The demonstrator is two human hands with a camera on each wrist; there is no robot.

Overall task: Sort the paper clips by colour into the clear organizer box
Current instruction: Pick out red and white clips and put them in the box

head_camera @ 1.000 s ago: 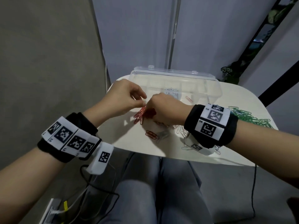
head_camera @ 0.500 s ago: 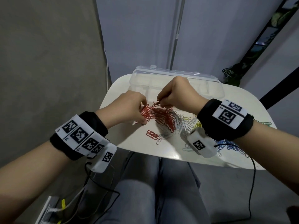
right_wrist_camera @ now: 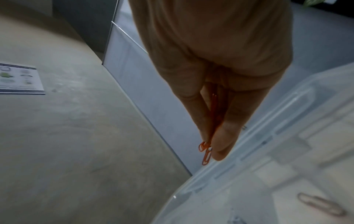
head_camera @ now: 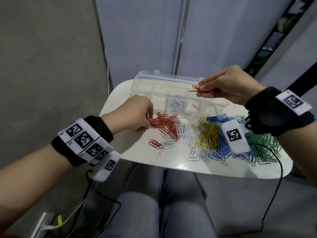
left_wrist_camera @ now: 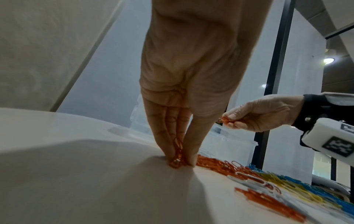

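A white rounded tabletop (head_camera: 137, 152) fills the middle of the head view, above the person's grey-trousered knees at the bottom of the frame. At its far edge, in the upper centre, stands a clear plastic organizer box (head_camera: 147, 79) with divided compartments and its lid open. One middle compartment holds a heap of white paper clips (head_camera: 176, 103); the compartment just right of it holds a single pale pink clip (head_camera: 195, 106).

Loose clips lie spread over the tabletop in front of the box: a pile of green paper clips (head_camera: 264, 148) at the right, blue paper clips (head_camera: 221, 148) just left of them, yellow paper clips (head_camera: 208, 136) in the centre, and a pile of red paper clips (head_camera: 166, 125) left of centre, with white clips scattered among them.

The right hand (head_camera: 224, 86), in the upper right, hangs above the right part of the box, thumb and fingers pinched together on a small bunch of red clips (head_camera: 195, 88) whose ends stick out to the left. In the right wrist view these clips (right_wrist_camera: 207, 150) hang below the fingertips beside the box's rim.

The left hand (head_camera: 133, 112), left of centre, reaches down to the tabletop at the left edge of the red pile, its thumb and fingers closed on a few red clips (left_wrist_camera: 178, 153) there.
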